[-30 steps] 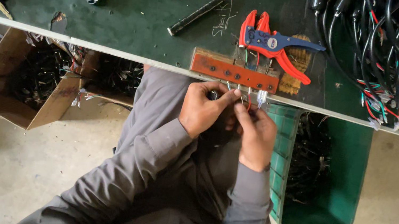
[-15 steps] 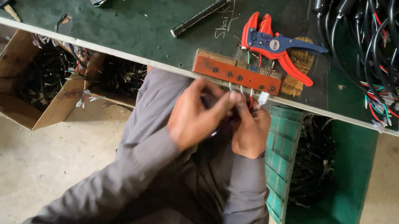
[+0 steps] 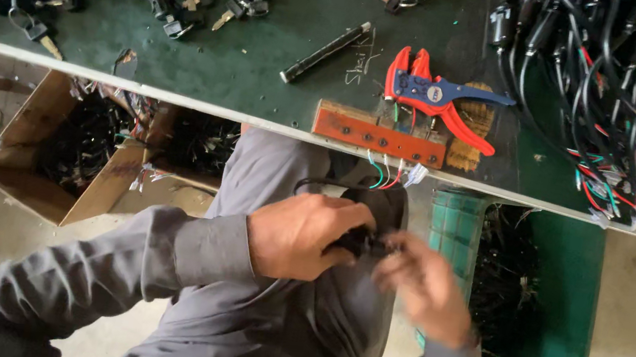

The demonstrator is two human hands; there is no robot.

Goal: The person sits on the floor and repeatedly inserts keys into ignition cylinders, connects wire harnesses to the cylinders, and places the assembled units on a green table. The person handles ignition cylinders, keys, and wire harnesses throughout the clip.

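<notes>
Head view shows the person seated at a green-topped bench (image 3: pixel 268 67), both hands now lowered over the lap, well below the bench edge; a second ago they worked right up at the orange terminal block (image 3: pixel 377 135) on that edge. The left hand (image 3: pixel 300 236) is curled shut around a black cable part (image 3: pixel 363 242), of which only a short dark piece shows between the two hands. The right hand (image 3: pixel 425 287) is blurred by motion; its fingers meet the same black part, but how tightly they close cannot be told. A thin black lead loops from the held part up over the lap toward the block. Coloured wires (image 3: pixel 383 172), green, white and red, hang loose from the block's lower face and no longer sit between the fingers as they did earlier. The red-and-blue wire stripper (image 3: pixel 435 95) lies just behind the block, position unchanged. The black rod (image 3: pixel 326 52) lies to its left, also unmoved. A green crate (image 3: pixel 554 313) of dark wiring stands on the floor beside the right arm, and a cardboard box (image 3: pixel 37 157) stands under the bench on the left.
</notes>
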